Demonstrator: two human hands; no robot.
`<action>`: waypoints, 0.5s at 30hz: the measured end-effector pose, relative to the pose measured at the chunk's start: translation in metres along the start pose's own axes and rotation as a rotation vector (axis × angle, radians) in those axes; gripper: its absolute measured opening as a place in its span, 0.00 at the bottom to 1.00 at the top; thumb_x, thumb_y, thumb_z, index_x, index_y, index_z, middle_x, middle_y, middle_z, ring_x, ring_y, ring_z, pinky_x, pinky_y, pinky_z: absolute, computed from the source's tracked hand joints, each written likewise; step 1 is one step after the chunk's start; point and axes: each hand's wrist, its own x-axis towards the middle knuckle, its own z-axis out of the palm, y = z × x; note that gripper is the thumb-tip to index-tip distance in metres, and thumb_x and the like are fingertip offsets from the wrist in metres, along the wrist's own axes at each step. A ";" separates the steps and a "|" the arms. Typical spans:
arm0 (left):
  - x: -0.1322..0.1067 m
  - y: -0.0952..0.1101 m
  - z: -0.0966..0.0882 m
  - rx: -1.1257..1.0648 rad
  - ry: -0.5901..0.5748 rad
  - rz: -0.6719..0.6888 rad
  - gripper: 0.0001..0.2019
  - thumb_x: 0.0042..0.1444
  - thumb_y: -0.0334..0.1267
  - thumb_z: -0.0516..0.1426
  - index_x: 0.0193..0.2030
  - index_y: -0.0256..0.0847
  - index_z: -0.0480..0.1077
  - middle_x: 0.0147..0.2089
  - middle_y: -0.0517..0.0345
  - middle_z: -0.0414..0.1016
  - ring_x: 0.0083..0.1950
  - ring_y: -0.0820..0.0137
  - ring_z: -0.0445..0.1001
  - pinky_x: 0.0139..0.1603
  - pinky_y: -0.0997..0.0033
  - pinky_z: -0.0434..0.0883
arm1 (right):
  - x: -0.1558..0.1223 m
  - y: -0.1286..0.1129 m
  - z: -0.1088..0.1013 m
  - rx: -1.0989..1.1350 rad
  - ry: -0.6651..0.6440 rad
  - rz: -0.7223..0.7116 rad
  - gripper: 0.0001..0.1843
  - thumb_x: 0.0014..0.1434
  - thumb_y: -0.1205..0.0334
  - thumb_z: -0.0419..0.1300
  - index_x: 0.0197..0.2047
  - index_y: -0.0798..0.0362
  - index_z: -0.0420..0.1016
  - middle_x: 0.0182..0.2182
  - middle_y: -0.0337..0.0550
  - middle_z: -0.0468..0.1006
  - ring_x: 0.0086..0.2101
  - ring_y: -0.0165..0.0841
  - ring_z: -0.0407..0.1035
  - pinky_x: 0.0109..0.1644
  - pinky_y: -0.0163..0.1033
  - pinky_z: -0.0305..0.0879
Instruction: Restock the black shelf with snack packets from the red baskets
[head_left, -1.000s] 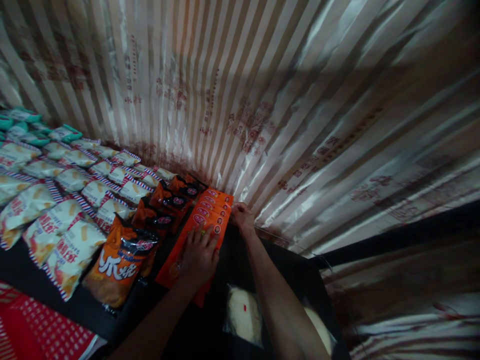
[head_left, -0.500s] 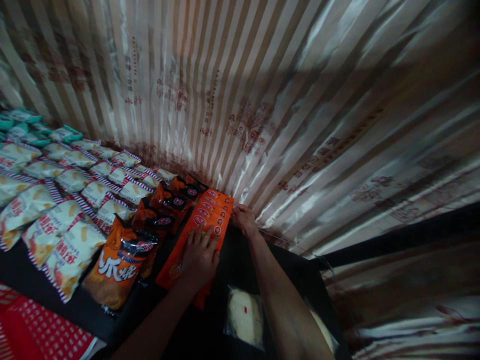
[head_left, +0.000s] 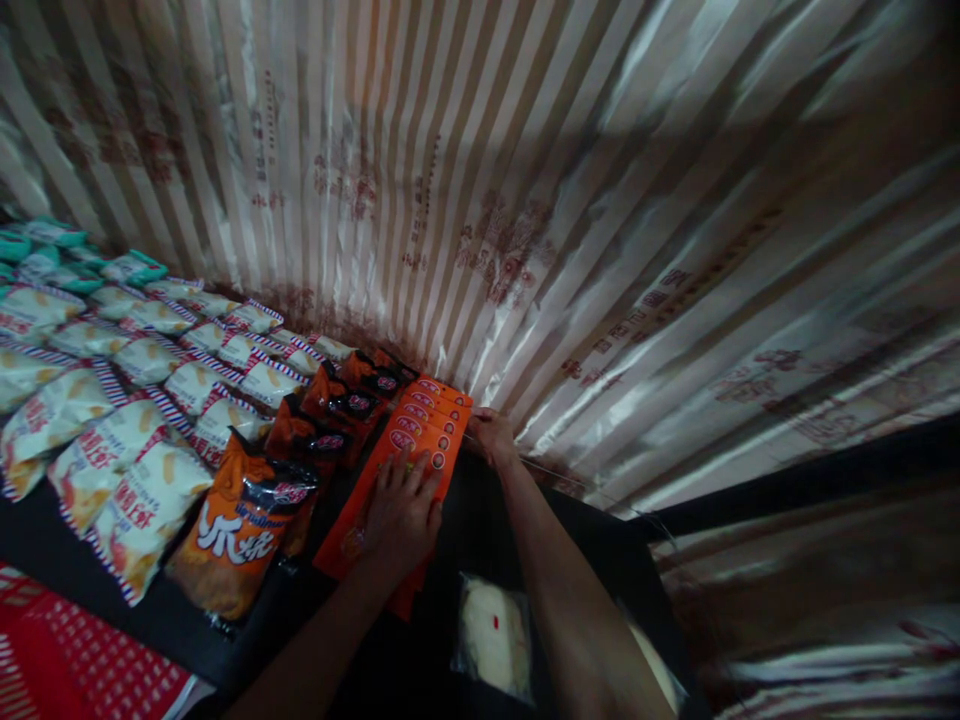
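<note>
Left hand (head_left: 397, 515) flat, open, on the orange packets (head_left: 409, 445); right hand (head_left: 491, 435) pinching their far corner (near the shelf's back edge). Could fan apart, overlapped and slick.

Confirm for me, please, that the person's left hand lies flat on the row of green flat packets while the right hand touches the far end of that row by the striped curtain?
Not quite: the flat packets are orange, not green, as the head view shows. The left hand does lie flat on them, and the right hand touches their far end by the striped curtain.
</note>
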 end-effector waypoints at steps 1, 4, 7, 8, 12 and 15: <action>0.000 0.000 0.000 0.000 0.000 -0.001 0.23 0.58 0.40 0.49 0.60 0.46 0.60 0.64 0.58 0.58 0.66 0.57 0.50 0.65 0.49 0.49 | 0.001 0.000 0.000 -0.005 0.007 -0.004 0.10 0.38 0.61 0.64 0.27 0.54 0.71 0.20 0.36 0.76 0.22 0.29 0.69 0.26 0.33 0.66; 0.000 0.000 0.000 0.003 -0.004 -0.001 0.23 0.57 0.40 0.49 0.60 0.45 0.60 0.64 0.58 0.58 0.66 0.58 0.51 0.65 0.49 0.48 | 0.002 0.000 -0.002 -0.014 0.037 -0.015 0.11 0.37 0.63 0.64 0.28 0.53 0.69 0.21 0.34 0.75 0.21 0.26 0.67 0.26 0.31 0.64; 0.001 0.000 0.001 0.009 -0.010 -0.002 0.22 0.57 0.39 0.50 0.59 0.45 0.61 0.64 0.58 0.59 0.66 0.58 0.51 0.65 0.49 0.48 | 0.001 -0.002 -0.002 -0.006 0.051 -0.016 0.13 0.37 0.64 0.64 0.29 0.53 0.67 0.22 0.32 0.74 0.20 0.25 0.66 0.24 0.30 0.63; 0.001 0.000 0.002 0.012 -0.008 -0.003 0.22 0.57 0.39 0.50 0.59 0.45 0.62 0.64 0.57 0.59 0.66 0.58 0.51 0.65 0.50 0.49 | 0.000 -0.003 -0.002 -0.002 0.049 -0.015 0.13 0.38 0.64 0.64 0.29 0.53 0.67 0.21 0.32 0.73 0.20 0.24 0.65 0.24 0.30 0.63; 0.000 0.000 0.002 0.020 -0.004 -0.003 0.22 0.57 0.39 0.51 0.59 0.44 0.61 0.64 0.56 0.59 0.66 0.57 0.51 0.65 0.49 0.49 | -0.003 -0.006 -0.002 0.010 0.021 -0.008 0.12 0.39 0.63 0.65 0.29 0.53 0.68 0.21 0.33 0.74 0.20 0.24 0.66 0.25 0.30 0.64; 0.000 0.000 0.002 0.016 -0.009 -0.003 0.22 0.57 0.39 0.50 0.59 0.44 0.62 0.64 0.57 0.58 0.66 0.57 0.50 0.65 0.49 0.49 | -0.003 -0.006 -0.003 0.005 0.012 0.007 0.11 0.39 0.64 0.65 0.28 0.54 0.68 0.20 0.33 0.74 0.19 0.24 0.65 0.24 0.30 0.63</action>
